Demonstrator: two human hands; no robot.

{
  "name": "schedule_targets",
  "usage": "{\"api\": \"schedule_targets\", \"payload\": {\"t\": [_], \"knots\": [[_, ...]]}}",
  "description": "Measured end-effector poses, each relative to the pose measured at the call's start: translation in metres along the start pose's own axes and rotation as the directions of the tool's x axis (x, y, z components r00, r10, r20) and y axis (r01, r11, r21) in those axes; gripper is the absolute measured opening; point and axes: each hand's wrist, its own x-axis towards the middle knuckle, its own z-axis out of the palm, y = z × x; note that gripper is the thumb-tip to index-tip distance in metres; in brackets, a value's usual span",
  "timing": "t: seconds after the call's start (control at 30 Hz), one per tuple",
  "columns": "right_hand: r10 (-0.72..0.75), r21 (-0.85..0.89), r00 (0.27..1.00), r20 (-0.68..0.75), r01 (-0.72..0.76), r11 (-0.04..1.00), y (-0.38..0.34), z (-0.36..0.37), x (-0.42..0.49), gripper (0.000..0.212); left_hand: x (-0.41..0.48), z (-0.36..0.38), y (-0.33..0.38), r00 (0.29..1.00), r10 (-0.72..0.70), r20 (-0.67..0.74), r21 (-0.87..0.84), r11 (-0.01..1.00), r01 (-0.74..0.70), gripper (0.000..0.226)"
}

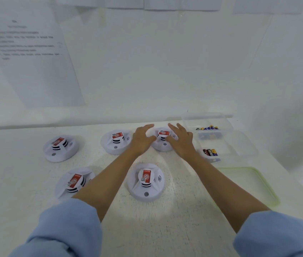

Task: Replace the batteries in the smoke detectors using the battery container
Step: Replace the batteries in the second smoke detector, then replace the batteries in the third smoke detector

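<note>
Several white round smoke detectors with red labels lie on the white table. My left hand (142, 139) and my right hand (181, 140) sit on either side of the far right detector (163, 140), fingers spread and touching its rim. Whether either hand grips it is unclear. Another detector (116, 141) lies just left of my left hand, and one (147, 182) lies between my forearms. To the right stands a clear battery container (208, 119) with loose batteries (207, 127), and beside it a second clear container (247, 145) holding batteries (210, 152).
Two more detectors lie at the left, one far (60, 148) and one near (74, 182). A pale green lid (258, 182) lies near the right edge of the table (26, 182). A printed sheet (30, 52) hangs on the white wall behind.
</note>
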Motion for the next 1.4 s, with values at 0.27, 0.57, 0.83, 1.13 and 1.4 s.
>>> {"api": "schedule_targets", "payload": {"t": [0.27, 0.57, 0.83, 1.13, 1.4], "knots": [[-0.139, 0.325, 0.987, 0.077, 0.107, 0.940, -0.059, 0.010, -0.008, 0.064, -0.021, -0.081, 0.001, 0.978, 0.084, -0.192, -0.035, 0.995, -0.092, 0.045], [-0.091, 0.329, 0.948, 0.304, -0.015, 0.944, -0.096, 0.059, -0.005, 0.087, -0.037, -0.133, -0.047, 0.993, -0.112, 0.042, -0.066, 0.991, 0.115, 0.076], [-0.031, 0.214, 0.942, 0.335, -0.044, 0.976, -0.104, 0.080, 0.003, 0.102, -0.026, -0.141, -0.069, 0.966, -0.116, 0.231, -0.007, 0.993, 0.120, 0.095], [0.021, 0.223, 0.962, 0.273, -0.085, 0.971, -0.097, 0.095, 0.008, 0.106, -0.014, -0.132, -0.080, 0.970, -0.055, 0.237, -0.028, 0.998, 0.064, 0.093], [-0.003, 0.310, 0.989, 0.150, -0.044, 0.950, -0.085, 0.061, 0.007, 0.104, -0.022, -0.127, -0.031, 0.964, 0.126, 0.233, -0.049, 0.992, -0.118, 0.064]]}}
